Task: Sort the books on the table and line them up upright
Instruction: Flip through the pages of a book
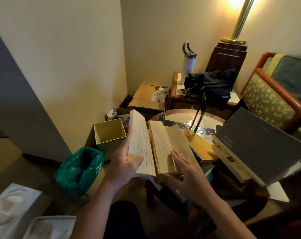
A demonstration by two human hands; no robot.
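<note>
Holding the open book (153, 144) spread before me at the near left edge of the round worktop (180, 116), I record it as neither closed nor stood upright. My left grip (123, 163) has the left half, with the thumb laid across the page and the index finger straight up the outer edge. My right grip (187, 171) lies on the right-hand page, fingers straight and spread, pressing and closed round nothing.

Just right of the book, a yellow book (199, 145) lies flat on the glass. Beyond it a grey book (260, 145) sits tilted on top of a leaning stack (229, 157). No book stands upright, so I judge the sorting barely begun.

Further out, an open-topped box (110, 133) sits left of the worktop and a green bin bag (79, 168) lies lower left. A black bag (210, 85) rests on the side table behind.

Risks:
- Only the left grip actually clasps the book. If the right lifts, the loose half may flop and the volume could slide towards the floor.
- The grey book overhangs its stack, and a nudge from my right forearm could bring it down.

Not verifiable:
- The left fingers behind the cover and the position of the right thumb.
- Whether the book rests on anything beneath.
- Its cover and title; the print is too small to read.
- The foot of the stack, which is lost in shadow.
</note>
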